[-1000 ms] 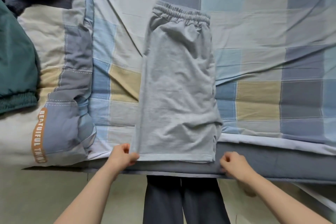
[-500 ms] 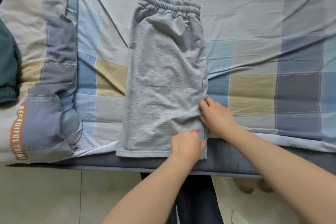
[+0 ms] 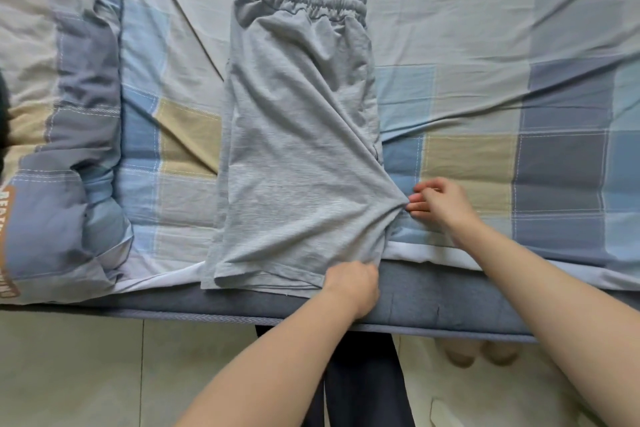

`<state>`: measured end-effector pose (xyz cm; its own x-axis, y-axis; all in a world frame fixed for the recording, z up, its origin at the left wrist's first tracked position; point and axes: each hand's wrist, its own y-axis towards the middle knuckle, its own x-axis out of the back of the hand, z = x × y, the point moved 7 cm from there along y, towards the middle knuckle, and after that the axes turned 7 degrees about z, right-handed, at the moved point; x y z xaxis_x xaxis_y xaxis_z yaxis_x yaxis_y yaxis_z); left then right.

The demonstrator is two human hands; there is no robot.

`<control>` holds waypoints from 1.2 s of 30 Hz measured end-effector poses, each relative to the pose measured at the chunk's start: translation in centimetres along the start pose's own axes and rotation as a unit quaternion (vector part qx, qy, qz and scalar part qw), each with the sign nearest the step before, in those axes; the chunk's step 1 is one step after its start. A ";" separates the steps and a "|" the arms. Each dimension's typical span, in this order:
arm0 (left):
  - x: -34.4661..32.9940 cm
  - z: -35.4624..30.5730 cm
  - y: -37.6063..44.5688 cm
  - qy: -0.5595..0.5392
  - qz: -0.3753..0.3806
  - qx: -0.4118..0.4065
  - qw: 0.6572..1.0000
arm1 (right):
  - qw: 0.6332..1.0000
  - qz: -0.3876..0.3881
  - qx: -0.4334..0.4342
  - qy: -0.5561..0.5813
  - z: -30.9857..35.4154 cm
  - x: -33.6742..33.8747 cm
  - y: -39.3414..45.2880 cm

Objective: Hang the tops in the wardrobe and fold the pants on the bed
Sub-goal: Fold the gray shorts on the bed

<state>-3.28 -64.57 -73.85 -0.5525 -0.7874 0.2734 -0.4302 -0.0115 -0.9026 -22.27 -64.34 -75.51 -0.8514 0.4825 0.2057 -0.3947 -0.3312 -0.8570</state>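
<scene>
Grey shorts (image 3: pixel 294 149), folded lengthwise, lie on the checked bed sheet (image 3: pixel 485 55) with the elastic waistband at the far end and the hem at the bed's near edge. My left hand (image 3: pixel 351 282) grips the hem at its near right corner. My right hand (image 3: pixel 438 201) pinches the shorts' right side edge a little above the hem and draws the fabric out to the right, making diagonal creases.
A folded checked quilt (image 3: pixel 59 149) with an orange label lies at the left of the bed. The grey mattress edge (image 3: pixel 433 298) runs across below the sheet, with pale floor tiles (image 3: pixel 86 374) and my dark trouser legs beneath.
Both hands went from the two hem corners to the shorts' right side. Since half a second ago, the right hand has pulled the side edge out to the right, creasing the fabric.
</scene>
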 end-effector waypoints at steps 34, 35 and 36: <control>1.3 22.3 -12.2 -0.159 -0.316 0.313 0.882 | 0.973 0.105 -0.055 -0.199 1.7 -5.1 -0.6; 2.6 20.6 -11.9 -0.140 -0.346 0.264 0.889 | 0.973 0.090 -0.045 -0.208 2.1 -5.2 -0.7; 3.7 18.3 -11.5 -0.129 -0.371 0.191 0.899 | 0.974 0.077 -0.034 -0.212 2.5 -5.4 -0.9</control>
<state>12.67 -78.67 -68.56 -0.0095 -0.5911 0.8065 -0.3077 -0.7657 -0.5648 -18.21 -68.69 -74.68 -0.9704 0.0480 0.2365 -0.2395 -0.3124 -0.9193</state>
